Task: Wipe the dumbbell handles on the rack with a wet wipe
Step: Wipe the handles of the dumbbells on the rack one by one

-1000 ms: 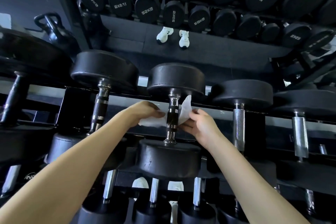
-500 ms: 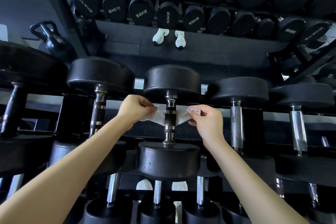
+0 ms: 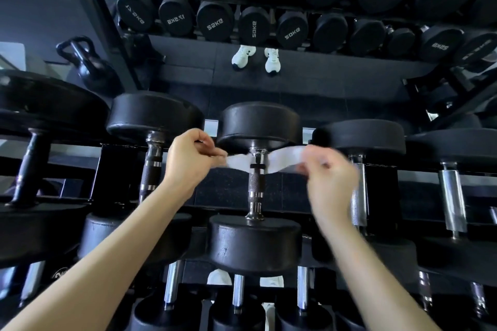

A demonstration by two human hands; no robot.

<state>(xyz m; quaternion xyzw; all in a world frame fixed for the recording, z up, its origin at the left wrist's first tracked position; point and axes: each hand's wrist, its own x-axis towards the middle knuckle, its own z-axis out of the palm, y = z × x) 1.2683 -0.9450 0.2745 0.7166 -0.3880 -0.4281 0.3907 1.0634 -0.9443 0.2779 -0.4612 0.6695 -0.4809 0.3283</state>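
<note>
Holds the wet wipe [image 3: 285,160] stretched behind the top of the middle dumbbell handle [image 3: 256,188], left hand [image 3: 188,161] and blurred right hand [image 3: 328,180] each pinching an end.

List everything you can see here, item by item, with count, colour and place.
wipe: one, white, stretched between both hands, passing behind the far end of the centre dumbbell's handle
centre dumbbell: one, black heads, steel handle with a dark grip, middle of the tier
other dumbbells: many, black heads, either side of the centre one, in the tier below and across the top of the view
rack: one, black, under the dumbbells
kettlebell: one, black, upper left
shoes: two, white, upper centre beyond the rack
left hand: one, pinches the wipe's left end
right hand: one, blurred, grips the wipe's right end
</note>
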